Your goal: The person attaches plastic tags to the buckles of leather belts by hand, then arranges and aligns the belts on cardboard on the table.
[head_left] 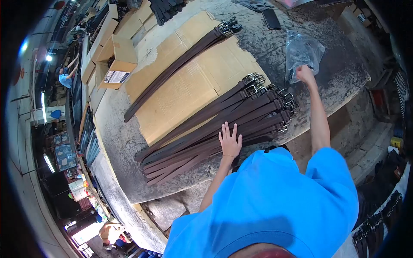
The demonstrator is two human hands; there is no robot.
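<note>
Dark brown leather belts (223, 114) with silvery buckles lie in a fanned pile on the table. My left hand (230, 139) rests flat on their straps, fingers spread. At the table's right side, my right hand (305, 74) is closed at the lower edge of a clear plastic bag (306, 49) with small dark things in it. What the fingers pinch is hidden. A separate, narrower bundle of belts (176, 64) lies farther back on a flattened cardboard sheet (200, 77), its buckles at the upper right.
A black phone (271, 19) lies near the back edge of the worn table (120, 150). Open cardboard boxes (116, 60) stand at the left, and more dark straps (165, 9) lie at the back. Two other people (66, 79) are far off at the left.
</note>
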